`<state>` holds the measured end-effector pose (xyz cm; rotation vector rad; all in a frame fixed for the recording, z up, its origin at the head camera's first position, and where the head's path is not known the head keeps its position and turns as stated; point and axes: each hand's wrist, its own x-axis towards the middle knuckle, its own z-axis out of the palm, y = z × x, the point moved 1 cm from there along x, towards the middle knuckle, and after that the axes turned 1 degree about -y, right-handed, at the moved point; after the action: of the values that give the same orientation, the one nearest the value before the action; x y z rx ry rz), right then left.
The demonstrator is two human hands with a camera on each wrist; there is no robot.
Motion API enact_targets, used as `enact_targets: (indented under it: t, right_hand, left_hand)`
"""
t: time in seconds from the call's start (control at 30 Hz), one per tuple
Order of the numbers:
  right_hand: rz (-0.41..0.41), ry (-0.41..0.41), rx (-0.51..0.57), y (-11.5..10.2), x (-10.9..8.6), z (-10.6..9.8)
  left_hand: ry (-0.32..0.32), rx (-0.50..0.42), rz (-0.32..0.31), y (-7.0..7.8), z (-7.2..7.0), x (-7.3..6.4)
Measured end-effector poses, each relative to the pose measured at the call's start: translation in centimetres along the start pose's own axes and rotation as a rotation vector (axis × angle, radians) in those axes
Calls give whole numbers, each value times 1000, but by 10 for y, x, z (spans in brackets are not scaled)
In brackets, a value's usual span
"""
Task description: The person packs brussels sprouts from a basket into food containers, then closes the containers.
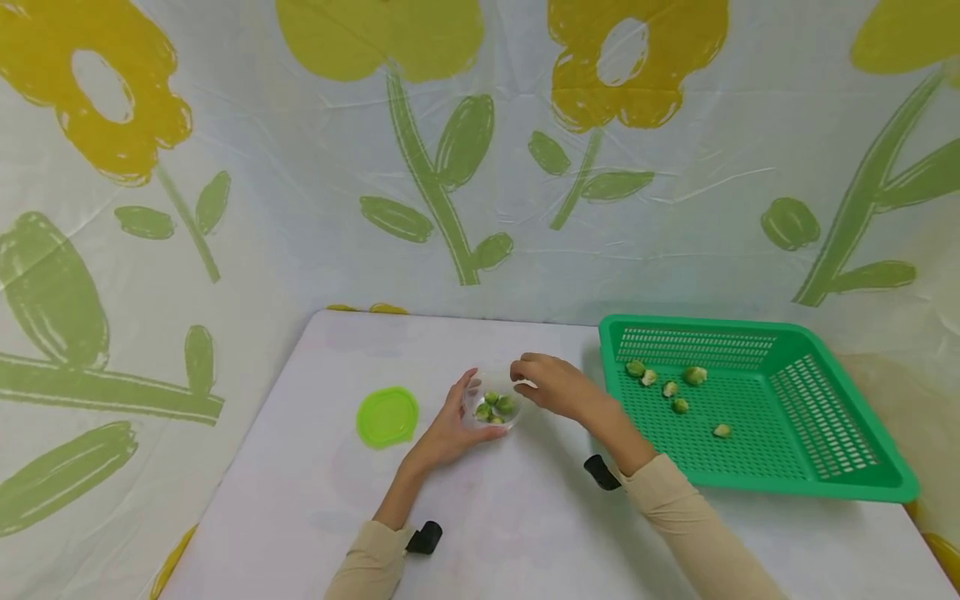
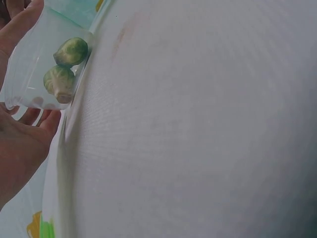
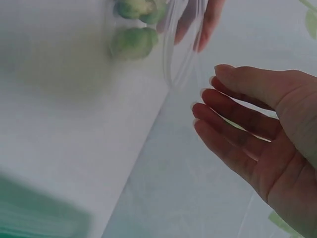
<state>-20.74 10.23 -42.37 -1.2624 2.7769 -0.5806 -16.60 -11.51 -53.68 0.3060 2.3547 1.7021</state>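
Note:
A clear plastic tub (image 2: 29,74) stands on the white table with several Brussels sprouts (image 1: 505,405) at its bottom. My left hand (image 1: 450,429) grips the tub from its left side, thumb on the near side and fingers round the far side. Just right of the tub's rim hovers my right hand (image 1: 553,385). Its fingers bend loosely, and the right wrist view shows nothing between thumb and fingertips (image 3: 199,125). Two sprouts (image 2: 59,82) show through the tub's wall in the left wrist view.
A green plastic basket (image 1: 750,485) sits at the right, with several sprouts (image 1: 695,376) scattered mostly in its left part. Left of the tub lies a bright green lid (image 1: 387,417). A flower-printed cloth (image 1: 322,192) hangs behind the table (image 1: 510,517).

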Motion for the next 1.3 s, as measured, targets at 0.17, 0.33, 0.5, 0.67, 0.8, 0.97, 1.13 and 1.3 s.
enact_targets:
  t: [0.17,0.33,0.5,0.67,0.8,0.97,1.13,1.3]
  right_hand:
    - [-15,68,22,8,-4,-12]
    - [-9,88,49,17,-8,-25]
    - [24,84,92,22,-14,-39]
    - [51,96,104,31,-17,-50]
    - [84,117,123,42,-21,-57]
    - [119,139,136,57,-30,-68]
    - [156,160,140,68,-42,-76]
    - [186,179,144,77,-55,-81]
  left_hand:
    - [9,-2,1,0,0,0]
    - [15,3,-1,0,-1,0]
    - [20,10,-14,1,-1,-1]
    - [25,12,-25,1,-1,-1]
    - [25,16,-24,1,-1,-1]
    - [20,16,-18,-1,-1,-1]
    - [12,15,-12,-1,-1,1]
    - [1,8,-4,-2,0,2]
